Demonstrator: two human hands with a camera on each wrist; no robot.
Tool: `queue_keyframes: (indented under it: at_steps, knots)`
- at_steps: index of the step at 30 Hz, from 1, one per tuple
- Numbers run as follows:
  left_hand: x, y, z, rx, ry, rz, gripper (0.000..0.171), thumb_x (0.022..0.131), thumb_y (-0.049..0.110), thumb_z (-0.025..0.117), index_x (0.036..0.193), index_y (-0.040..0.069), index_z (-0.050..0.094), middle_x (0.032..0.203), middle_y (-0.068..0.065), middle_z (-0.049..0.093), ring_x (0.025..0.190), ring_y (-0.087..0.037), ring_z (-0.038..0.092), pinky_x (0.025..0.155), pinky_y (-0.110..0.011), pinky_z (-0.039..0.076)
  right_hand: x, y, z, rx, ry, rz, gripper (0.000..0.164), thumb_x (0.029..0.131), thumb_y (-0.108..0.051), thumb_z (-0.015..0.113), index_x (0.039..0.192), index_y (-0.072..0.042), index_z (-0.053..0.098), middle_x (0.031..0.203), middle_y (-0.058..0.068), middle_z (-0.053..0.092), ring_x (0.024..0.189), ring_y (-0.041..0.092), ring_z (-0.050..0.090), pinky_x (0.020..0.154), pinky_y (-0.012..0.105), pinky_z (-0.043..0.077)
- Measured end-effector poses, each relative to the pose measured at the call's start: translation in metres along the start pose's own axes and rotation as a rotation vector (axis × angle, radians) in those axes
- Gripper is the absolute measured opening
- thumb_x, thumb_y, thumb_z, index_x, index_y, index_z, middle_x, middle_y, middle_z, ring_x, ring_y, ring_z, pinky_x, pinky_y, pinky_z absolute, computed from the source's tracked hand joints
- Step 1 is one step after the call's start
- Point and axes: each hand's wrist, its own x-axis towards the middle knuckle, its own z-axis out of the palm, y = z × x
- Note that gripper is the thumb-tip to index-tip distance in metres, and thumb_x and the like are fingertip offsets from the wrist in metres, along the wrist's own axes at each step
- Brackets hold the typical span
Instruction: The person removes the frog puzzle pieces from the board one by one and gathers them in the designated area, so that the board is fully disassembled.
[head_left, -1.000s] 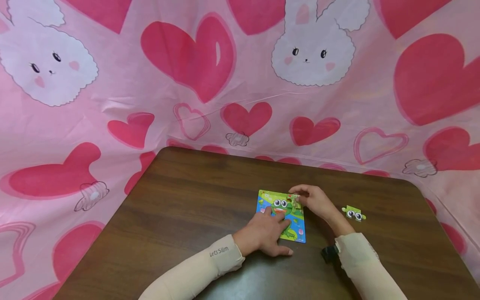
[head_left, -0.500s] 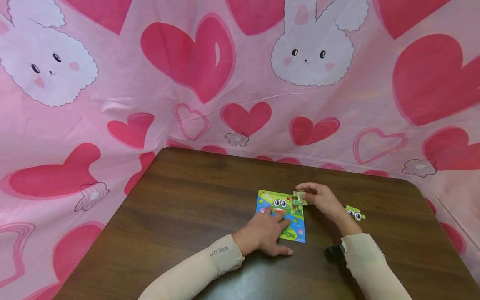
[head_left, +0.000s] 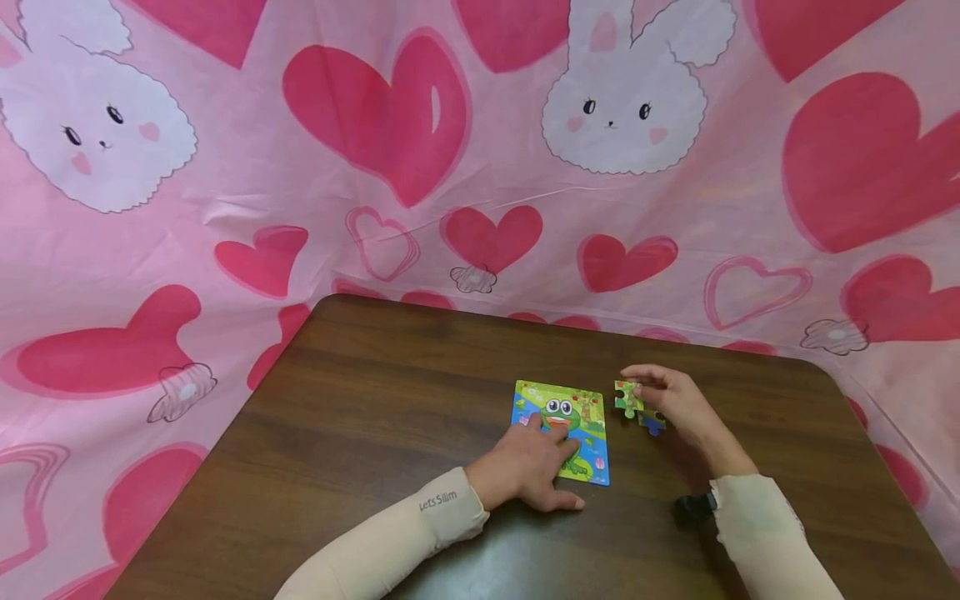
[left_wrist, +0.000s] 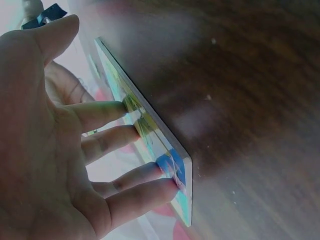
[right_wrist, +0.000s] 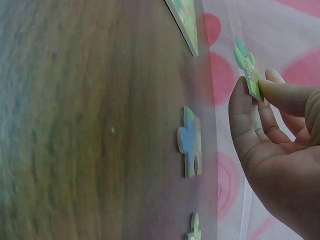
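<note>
A square frog-picture puzzle board [head_left: 596, 442] lies flat on the table. My left hand [head_left: 528, 467] rests on it with the fingers spread, and in the left wrist view the fingertips [left_wrist: 170, 187] touch its face. To the right of the board, my right hand [head_left: 682, 408] pinches a green jigsaw piece [head_left: 628, 398] between thumb and fingers. The right wrist view has this jigsaw piece [right_wrist: 249, 70] raised off the tabletop. Below it, a second jigsaw piece [head_left: 652, 422] with a blue part lies on the table, partly covered by the right hand.
Another jigsaw piece [right_wrist: 195, 232] is cut off at the bottom of the right wrist view. The dark wooden table [head_left: 375, 392] backs onto a pink curtain [head_left: 510, 183] with hearts and rabbits. A black strap [head_left: 693, 508] shows at the right wrist.
My right hand has lifted the green piece off the board's upper right corner and carried it right. The blue-edged piece has come into sight; the eyes piece is now hidden. The left hand stays put.
</note>
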Motion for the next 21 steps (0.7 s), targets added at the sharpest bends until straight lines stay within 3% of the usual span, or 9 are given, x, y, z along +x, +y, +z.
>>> queue_keyframes:
  at_steps: [6, 13, 17, 21]
  knots:
    - [-0.001, 0.000, -0.002, -0.026, -0.010, -0.006, 0.084, 0.086, 0.081, 0.050, 0.155, 0.035, 0.041, 0.161, 0.008, 0.039, 0.138, -0.032, 0.042, 0.105, -0.040, 0.045, -0.004, 0.002, -0.009, 0.017, 0.010, 0.016, 0.039, 0.102, -0.014, 0.059, 0.139, 0.000, 0.056, 0.136, 0.021, 0.060, 0.096, 0.006, 0.061, 0.081, 0.027, 0.055]
    - [0.000, 0.001, -0.003, -0.011, -0.005, -0.003, 0.084, 0.085, 0.082, 0.051, 0.154, 0.036, 0.042, 0.161, 0.008, 0.038, 0.137, -0.031, 0.043, 0.107, -0.040, 0.044, -0.013, 0.008, -0.026, 0.042, 0.028, 0.039, 0.041, 0.103, -0.015, 0.059, 0.139, 0.002, 0.053, 0.115, -0.003, 0.067, 0.088, 0.003, 0.063, 0.074, 0.027, 0.056]
    - [0.000, 0.001, -0.004, -0.006, -0.011, -0.005, 0.083, 0.085, 0.082, 0.051, 0.154, 0.036, 0.042, 0.161, 0.009, 0.038, 0.137, -0.029, 0.043, 0.106, -0.039, 0.045, -0.019, 0.013, -0.037, 0.019, 0.041, 0.037, 0.041, 0.104, -0.016, 0.058, 0.140, 0.003, 0.053, 0.118, -0.004, 0.066, 0.090, 0.000, 0.060, 0.074, 0.027, 0.056]
    - [0.000, 0.001, -0.005, -0.005, -0.014, -0.004, 0.083, 0.085, 0.081, 0.052, 0.154, 0.036, 0.042, 0.161, 0.009, 0.038, 0.137, -0.029, 0.043, 0.106, -0.039, 0.044, -0.025, 0.022, -0.049, 0.021, 0.063, 0.027, 0.041, 0.104, -0.016, 0.057, 0.140, 0.004, 0.053, 0.113, -0.016, 0.064, 0.094, -0.003, 0.059, 0.079, 0.022, 0.055]
